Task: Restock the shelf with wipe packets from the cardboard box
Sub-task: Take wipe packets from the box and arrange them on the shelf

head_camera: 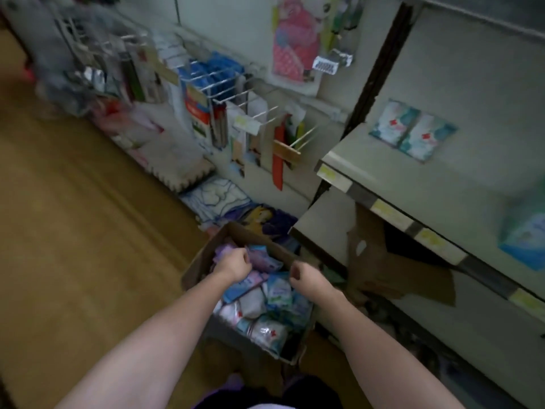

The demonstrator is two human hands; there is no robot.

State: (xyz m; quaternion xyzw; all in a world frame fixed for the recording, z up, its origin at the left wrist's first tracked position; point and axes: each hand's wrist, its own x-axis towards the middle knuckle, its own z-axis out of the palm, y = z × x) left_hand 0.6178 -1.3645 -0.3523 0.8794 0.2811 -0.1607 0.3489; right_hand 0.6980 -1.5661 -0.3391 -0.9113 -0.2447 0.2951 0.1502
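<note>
An open cardboard box [198, 262] stands on the floor beside the shelf unit, filled with several wipe packets [277, 292] in blue, pink and white. My left hand [233, 265] reaches into the far end of the box, its fingers curled on a purple packet [264, 259]. My right hand [303, 277] hovers over the box's right rim with its fingers curled in; nothing shows inside it. On the grey shelf [380, 160] two white-and-teal packets [413, 131] lean against the back panel. The picture is blurred.
A larger blue pack [523, 240] sits further right on the shelf. Torn cardboard [392, 270] lies under the shelf's lower board. Wire hooks with hanging goods [224, 93] jut out at the left. Folded cloths [218, 199] lie on the wooden floor [73, 231].
</note>
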